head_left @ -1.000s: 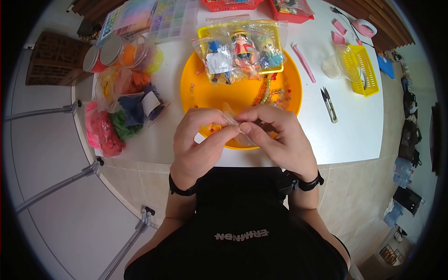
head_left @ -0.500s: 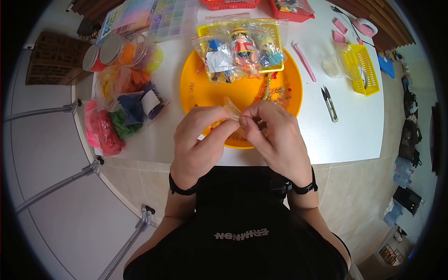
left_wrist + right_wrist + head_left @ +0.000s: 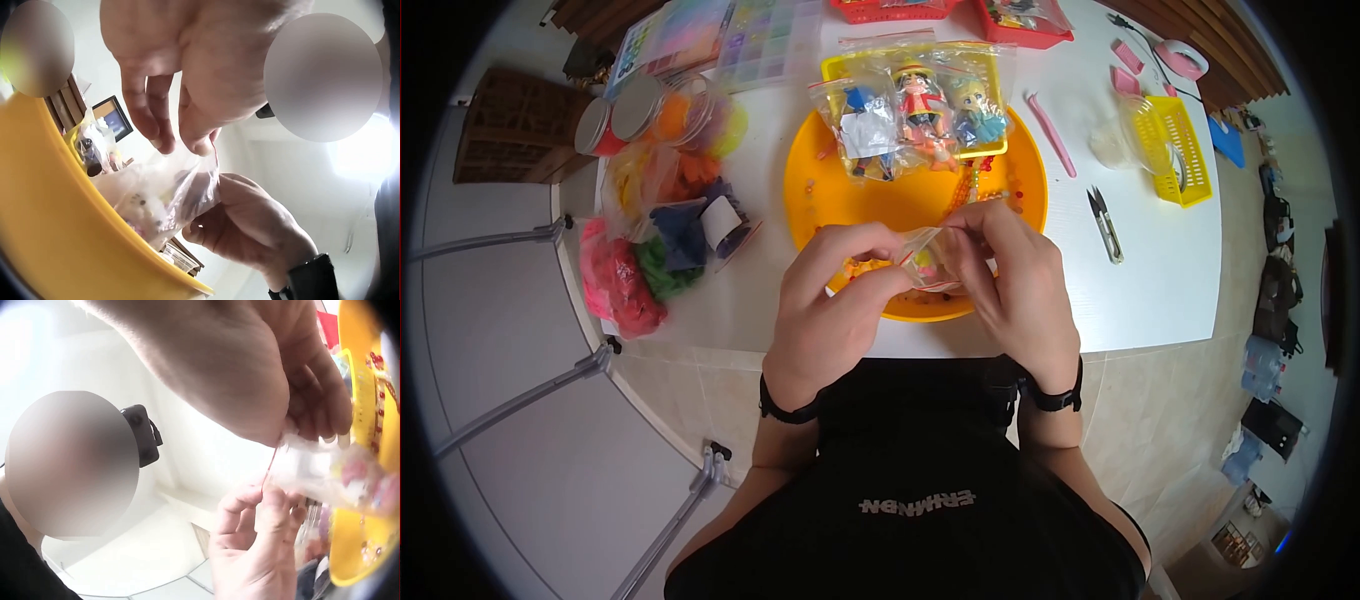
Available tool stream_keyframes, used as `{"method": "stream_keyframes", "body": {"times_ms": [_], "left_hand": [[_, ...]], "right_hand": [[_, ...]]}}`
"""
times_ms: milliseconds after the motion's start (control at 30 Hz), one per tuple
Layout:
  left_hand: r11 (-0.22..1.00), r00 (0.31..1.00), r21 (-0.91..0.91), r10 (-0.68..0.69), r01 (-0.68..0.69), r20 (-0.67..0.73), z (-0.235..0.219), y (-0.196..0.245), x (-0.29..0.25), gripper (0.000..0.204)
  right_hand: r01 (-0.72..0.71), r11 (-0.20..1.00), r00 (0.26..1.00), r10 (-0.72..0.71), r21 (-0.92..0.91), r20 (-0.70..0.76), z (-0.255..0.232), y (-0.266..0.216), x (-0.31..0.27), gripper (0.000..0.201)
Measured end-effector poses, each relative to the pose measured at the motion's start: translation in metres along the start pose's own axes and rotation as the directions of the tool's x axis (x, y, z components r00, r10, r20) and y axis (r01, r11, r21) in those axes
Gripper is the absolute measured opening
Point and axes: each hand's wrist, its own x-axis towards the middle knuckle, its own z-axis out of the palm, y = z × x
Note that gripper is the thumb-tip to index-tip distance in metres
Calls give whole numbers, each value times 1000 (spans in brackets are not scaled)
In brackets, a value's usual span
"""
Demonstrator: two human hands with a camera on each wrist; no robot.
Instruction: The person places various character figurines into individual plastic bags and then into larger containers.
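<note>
Both hands hold a small clear zip bag (image 3: 928,262) with a red seal line, above the near part of the yellow round tray (image 3: 800,200). My left hand (image 3: 825,300) pinches one side of its mouth between thumb and fingers; my right hand (image 3: 1022,290) pinches the other side. In the left wrist view something pale with dark dots shows inside the bag (image 3: 150,206); the right wrist view shows pink, white and yellow pieces in the bag (image 3: 353,478). Strung beads (image 3: 975,185) lie in the tray, partly behind the hands.
A yellow basket with bagged figures (image 3: 920,105) rests over the tray's far side. To the left are jars (image 3: 638,105) and bags of coloured material (image 3: 625,280). Pink tweezers (image 3: 1052,135), small snips (image 3: 1106,225) and another yellow basket (image 3: 1185,155) lie to the right.
The hands have moved apart at the fingertips, and the bag between them has spread wider, with colourful contents now showing. The right hand has shifted slightly right.
</note>
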Motion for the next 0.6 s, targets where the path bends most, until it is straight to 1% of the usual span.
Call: {"method": "stream_keyframes", "body": {"times_ms": [33, 67, 133, 167, 233, 367, 433, 533, 567, 600], "left_hand": [[999, 998, -17, -44, 44, 35, -1, 1, 1, 24], [995, 994, -32, -87, 89, 71, -2, 2, 1, 23], [994, 986, -34, -101, 106, 132, -4, 2, 2, 23], [993, 981, -36, -106, 114, 163, -4, 2, 3, 23], [987, 974, -120, -85, 112, 209, -2, 1, 5, 24], [960, 963, -257, -40, 111, 267, 4, -1, 3, 28], [942, 970, -322, -14, 95, 244, 7, -4, 2, 31], [908, 977, -410, -1, 90, 212, 12, -12, -4, 41], [894, 979, -438, 0, 91, 202, 13, -14, -5, 46], [873, 983, -471, -50, 128, 174, 15, -11, -6, 52]], "right_hand": [[42, 998, 999, -42, -45, -1, 0, 1, 1, 15], [71, 996, 997, -71, -53, 1, -1, 1, 1, 17], [125, 989, 992, -125, -73, 3, -4, -1, 3, 21], [125, 989, 992, -123, -74, 41, -7, -3, 3, 22], [126, 989, 987, -116, -76, 114, -11, -5, 1, 26], [107, 994, 992, -108, 8, 59, -10, -6, 0, 30], [121, 992, 992, -122, 21, 28, -12, -4, 1, 33], [96, 978, 995, -97, 187, -3, -15, -3, 0, 33], [83, 974, 996, -87, 210, 8, -16, -2, -1, 32], [70, 970, 997, -76, 233, 19, -18, 0, -3, 31]]}}
